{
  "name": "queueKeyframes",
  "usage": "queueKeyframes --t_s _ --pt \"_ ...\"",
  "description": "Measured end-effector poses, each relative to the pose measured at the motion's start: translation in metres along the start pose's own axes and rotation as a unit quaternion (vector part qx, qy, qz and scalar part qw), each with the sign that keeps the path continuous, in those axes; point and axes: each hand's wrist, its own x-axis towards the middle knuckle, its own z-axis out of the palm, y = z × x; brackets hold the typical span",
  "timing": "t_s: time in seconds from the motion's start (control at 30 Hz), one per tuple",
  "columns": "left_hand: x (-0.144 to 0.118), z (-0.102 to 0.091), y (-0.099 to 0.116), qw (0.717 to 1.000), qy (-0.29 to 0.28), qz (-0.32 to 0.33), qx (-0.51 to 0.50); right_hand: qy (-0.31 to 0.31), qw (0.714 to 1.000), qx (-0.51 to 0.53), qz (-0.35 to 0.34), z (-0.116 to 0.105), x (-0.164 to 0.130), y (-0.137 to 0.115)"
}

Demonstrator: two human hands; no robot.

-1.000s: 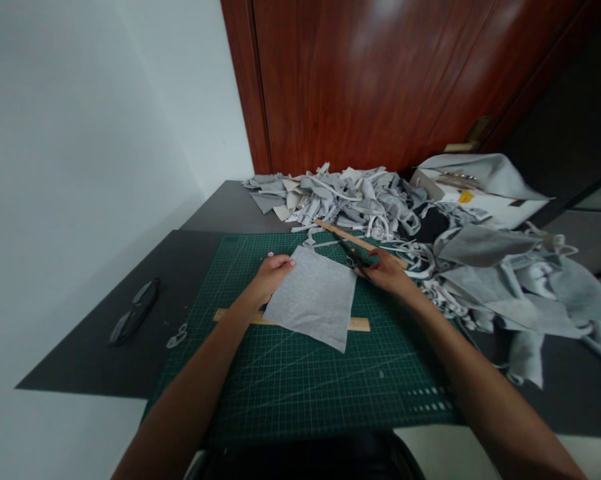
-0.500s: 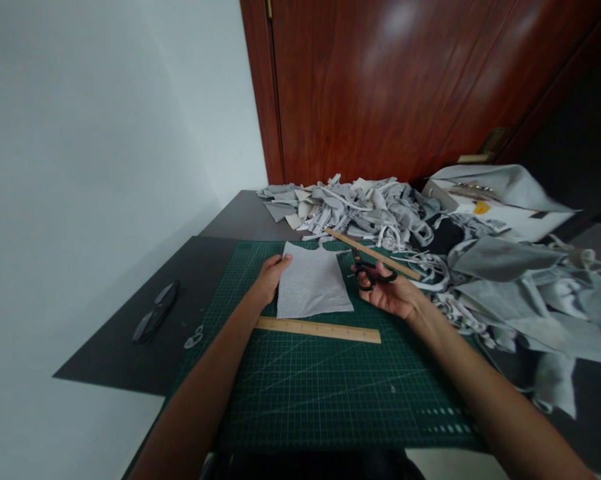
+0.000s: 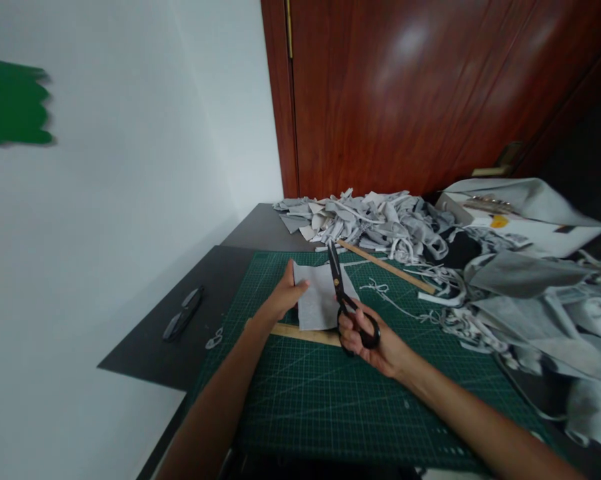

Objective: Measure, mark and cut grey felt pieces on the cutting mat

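My left hand [image 3: 286, 293] grips the left edge of a light grey fabric piece [image 3: 316, 300], thumb on top and fingers hidden beneath. My right hand [image 3: 363, 337] holds black scissors [image 3: 336, 273] by the handles, blades pointing away from me. The blades look closed and pass in front of the fabric's right side; whether they touch it I cannot tell. A wooden ruler [image 3: 305, 333] lies on the green cutting mat [image 3: 300, 393] along the fabric's near edge, partly covered by my left arm and right hand.
Grey fabric scraps [image 3: 375, 220] are heaped at the back. A second wooden ruler [image 3: 387, 267] lies slanted before them. Larger grey pieces [image 3: 535, 313] and a white box [image 3: 515, 230] stand on the right. Eyeglasses [image 3: 184, 313] lie at left. Loose cord [image 3: 395, 303] lies on the mat.
My right hand has brought the scissors left and nearer me, over the fabric's right side, their blades now pointing away. The view has shifted left; my left hand still holds the fabric.
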Motion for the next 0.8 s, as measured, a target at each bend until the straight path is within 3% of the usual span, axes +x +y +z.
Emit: queueKeyframes --t_s 0.2,0.37,0.57,0.67,0.8 --pt "-0.018 0.012 -0.003 0.998 0.011 0.048 -0.027 -0.041 0.998 -0.037 -0.025 -0.003 -0.002 0.023" --pt "-0.077 0.000 -0.023 1.000 -0.016 0.027 -0.002 -0.078 0.997 -0.028 -0.012 -0.006 -0.004 0.021" --pt "-0.146 -0.016 -0.038 0.999 0.020 0.037 0.009 -0.115 0.991 -0.058 0.039 0.009 -0.016 0.021" --pt "-0.170 -0.022 -0.040 0.996 -0.003 0.084 0.030 -0.115 0.990 -0.051 0.057 0.027 -0.040 0.034" --pt "-0.198 -0.032 -0.049 0.989 -0.044 0.128 0.065 -0.083 0.992 -0.053 0.083 0.033 -0.100 0.060"
